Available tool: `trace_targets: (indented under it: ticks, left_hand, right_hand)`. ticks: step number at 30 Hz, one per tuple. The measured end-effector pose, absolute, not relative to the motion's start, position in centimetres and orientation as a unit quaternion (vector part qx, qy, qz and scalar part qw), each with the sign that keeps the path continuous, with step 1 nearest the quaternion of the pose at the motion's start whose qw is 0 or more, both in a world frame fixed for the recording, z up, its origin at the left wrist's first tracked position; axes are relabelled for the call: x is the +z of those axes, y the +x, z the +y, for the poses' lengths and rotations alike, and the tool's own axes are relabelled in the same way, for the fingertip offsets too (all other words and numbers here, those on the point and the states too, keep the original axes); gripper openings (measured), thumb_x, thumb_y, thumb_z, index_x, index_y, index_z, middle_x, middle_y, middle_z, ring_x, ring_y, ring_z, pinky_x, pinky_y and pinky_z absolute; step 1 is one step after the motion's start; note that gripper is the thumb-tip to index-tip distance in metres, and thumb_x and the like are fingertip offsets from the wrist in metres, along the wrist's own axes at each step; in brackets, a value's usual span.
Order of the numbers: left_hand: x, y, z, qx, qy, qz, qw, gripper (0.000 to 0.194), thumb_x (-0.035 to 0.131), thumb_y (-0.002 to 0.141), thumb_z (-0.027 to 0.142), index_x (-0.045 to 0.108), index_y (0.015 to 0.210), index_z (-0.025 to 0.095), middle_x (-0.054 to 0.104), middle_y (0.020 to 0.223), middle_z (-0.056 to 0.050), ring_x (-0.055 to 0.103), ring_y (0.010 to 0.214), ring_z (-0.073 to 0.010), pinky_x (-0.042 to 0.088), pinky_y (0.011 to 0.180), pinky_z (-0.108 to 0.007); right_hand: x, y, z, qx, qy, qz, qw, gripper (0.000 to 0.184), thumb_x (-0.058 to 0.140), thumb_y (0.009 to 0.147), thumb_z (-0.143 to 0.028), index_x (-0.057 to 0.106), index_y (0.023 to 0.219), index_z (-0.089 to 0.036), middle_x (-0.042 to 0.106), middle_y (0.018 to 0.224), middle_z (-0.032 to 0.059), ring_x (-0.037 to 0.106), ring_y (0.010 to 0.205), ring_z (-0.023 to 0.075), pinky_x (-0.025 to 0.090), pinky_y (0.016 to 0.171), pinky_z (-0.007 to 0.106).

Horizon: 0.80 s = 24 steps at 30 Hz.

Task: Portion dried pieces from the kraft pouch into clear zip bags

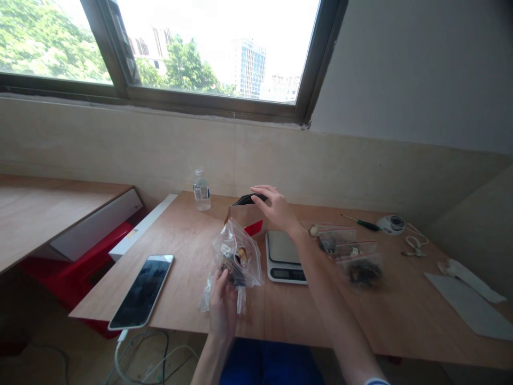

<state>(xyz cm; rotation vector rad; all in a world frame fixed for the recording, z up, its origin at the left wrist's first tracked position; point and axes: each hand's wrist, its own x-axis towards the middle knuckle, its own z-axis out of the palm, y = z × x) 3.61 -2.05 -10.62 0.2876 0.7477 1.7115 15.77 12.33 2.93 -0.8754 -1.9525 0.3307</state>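
My left hand grips the lower end of a clear plastic bag holding dark and tan items, just above the plywood table. My right hand is raised with its fingers apart and reaches over a brown paper bag with a red mark. A black object sits at that bag's top, beside or touching my fingertips. Right below my right wrist stands a digital kitchen scale with nothing on it.
A smartphone lies at the table's near left, and a water bottle stands at the back. Several zip bags lie to the right, near a green-handled screwdriver, a tape roll and white paper sheets.
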Motion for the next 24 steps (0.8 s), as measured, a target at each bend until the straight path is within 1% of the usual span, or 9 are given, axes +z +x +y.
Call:
trace_targets:
  ticks: [1, 3, 5, 7, 10, 14, 18, 21, 24]
  left_hand:
    - [-10.5, 3.5, -2.1, 0.734, 0.139, 0.316, 0.585, 0.042, 0.064, 0.077, 0.032, 0.06, 0.117, 0.02, 0.066, 0.112, -0.006, 0.059, 0.107, -0.0209, 0.045, 0.09, -0.031]
    - [-10.3, 3.3, -2.1, 0.734, 0.163, 0.309, 0.582, 0.043, 0.062, 0.078, 0.032, 0.057, 0.12, 0.02, 0.065, 0.114, -0.007, 0.057, 0.111, -0.0227, 0.044, 0.093, -0.034]
    - [-10.3, 3.3, -2.1, 0.736, 0.175, 0.311, 0.576, 0.043, 0.061, 0.079, 0.032, 0.057, 0.121, 0.021, 0.063, 0.118, -0.008, 0.055, 0.114, -0.0232, 0.043, 0.096, -0.035]
    - [-10.4, 3.3, -2.2, 0.736, 0.183, 0.321, 0.567, 0.042, 0.061, 0.08, 0.032, 0.056, 0.121, 0.023, 0.06, 0.124, -0.007, 0.052, 0.118, -0.0229, 0.04, 0.1, -0.035]
    - [-10.7, 3.6, -2.2, 0.737, 0.192, 0.339, 0.553, 0.042, 0.063, 0.079, 0.034, 0.057, 0.12, 0.025, 0.058, 0.127, -0.006, 0.05, 0.121, -0.0232, 0.038, 0.102, -0.036]
    - [-11.1, 3.9, -2.1, 0.737, 0.185, 0.346, 0.55, 0.043, 0.067, 0.076, 0.036, 0.06, 0.116, 0.025, 0.061, 0.123, -0.006, 0.052, 0.119, -0.0245, 0.037, 0.103, -0.039]
    - [-11.1, 4.0, -2.2, 0.735, 0.2, 0.345, 0.549, 0.042, 0.068, 0.075, 0.037, 0.061, 0.114, 0.025, 0.062, 0.122, -0.006, 0.052, 0.119, -0.0253, 0.038, 0.103, -0.039]
    - [-11.1, 4.1, -2.2, 0.726, 0.224, 0.347, 0.55, 0.041, 0.067, 0.076, 0.037, 0.06, 0.116, 0.026, 0.062, 0.122, -0.005, 0.052, 0.119, -0.025, 0.039, 0.102, -0.038]
    - [-11.2, 4.1, -2.2, 0.719, 0.24, 0.363, 0.542, 0.042, 0.066, 0.078, 0.036, 0.06, 0.118, 0.026, 0.063, 0.122, -0.005, 0.052, 0.119, -0.0241, 0.04, 0.101, -0.036]
  right_hand:
    - [3.0, 15.8, 11.3, 0.128, -0.358, -0.792, 0.477, 0.023, 0.054, 0.087, -0.028, 0.066, 0.104, -0.02, 0.063, 0.112, 0.0082, 0.053, 0.11, 0.021, 0.037, 0.1, 0.037]
    - [3.1, 16.1, 8.9, 0.161, -0.356, -0.786, 0.479, 0.023, 0.048, 0.089, -0.025, 0.065, 0.103, -0.021, 0.063, 0.109, 0.0067, 0.055, 0.106, 0.0192, 0.04, 0.096, 0.035]
    - [2.9, 16.3, 6.6, 0.244, -0.343, -0.797, 0.433, 0.023, 0.044, 0.089, -0.022, 0.067, 0.095, -0.021, 0.065, 0.097, 0.0039, 0.06, 0.092, 0.0167, 0.047, 0.084, 0.031]
    - [2.3, 16.5, 4.8, 0.309, -0.33, -0.807, 0.381, 0.022, 0.044, 0.088, -0.019, 0.066, 0.091, -0.021, 0.066, 0.091, 0.0023, 0.062, 0.084, 0.015, 0.048, 0.076, 0.027]
    - [1.1, 16.4, 3.5, 0.313, -0.334, -0.823, 0.336, 0.02, 0.05, 0.087, -0.019, 0.064, 0.101, -0.021, 0.065, 0.102, 0.0043, 0.061, 0.093, 0.0167, 0.047, 0.082, 0.029]
    - [-0.3, 16.2, 3.5, 0.344, -0.343, -0.826, 0.287, 0.026, 0.055, 0.085, -0.02, 0.057, 0.111, -0.02, 0.063, 0.111, 0.0077, 0.059, 0.102, 0.0198, 0.046, 0.089, 0.034]
    - [-1.3, 16.2, 3.7, 0.428, -0.329, -0.792, 0.287, 0.028, 0.056, 0.084, -0.021, 0.056, 0.112, -0.019, 0.064, 0.111, 0.0072, 0.062, 0.1, 0.0186, 0.049, 0.087, 0.032]
    - [-1.5, 16.5, 4.0, 0.465, -0.339, -0.759, 0.303, 0.021, 0.061, 0.08, -0.023, 0.063, 0.101, -0.018, 0.068, 0.101, 0.0058, 0.064, 0.092, 0.0187, 0.05, 0.084, 0.032]
    - [-1.3, 16.9, 4.3, 0.505, -0.345, -0.712, 0.345, 0.017, 0.064, 0.077, -0.025, 0.066, 0.092, -0.016, 0.069, 0.093, 0.0055, 0.065, 0.087, 0.0181, 0.05, 0.083, 0.032]
